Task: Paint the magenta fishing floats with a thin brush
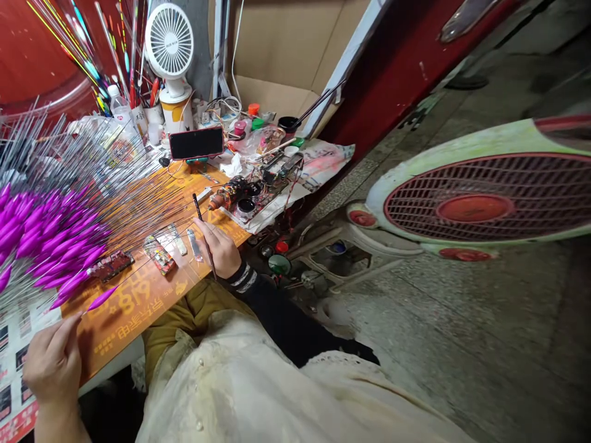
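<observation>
At the lower left, my left hand [56,354] pinches the thin stem of a magenta fishing float [104,298], its tapered body pointing up and right over the orange tabletop. A thin dark-handled paintbrush [198,209] is gripped in my right hand [219,246], near the table's front edge. Beyond my left hand lies a dense bundle of magenta fishing floats [39,237] with long thin stems. Between the hands are a paint-crusted block [159,255], a dark red block [111,266] and a small metal strip [194,245].
A phone [196,143] leans upright at the back, before a small white fan [169,46]. An open black pot [245,206] and a paint-smeared rod-shaped tool [227,193] lie right of centre. A large floor fan [480,197] stands at the right.
</observation>
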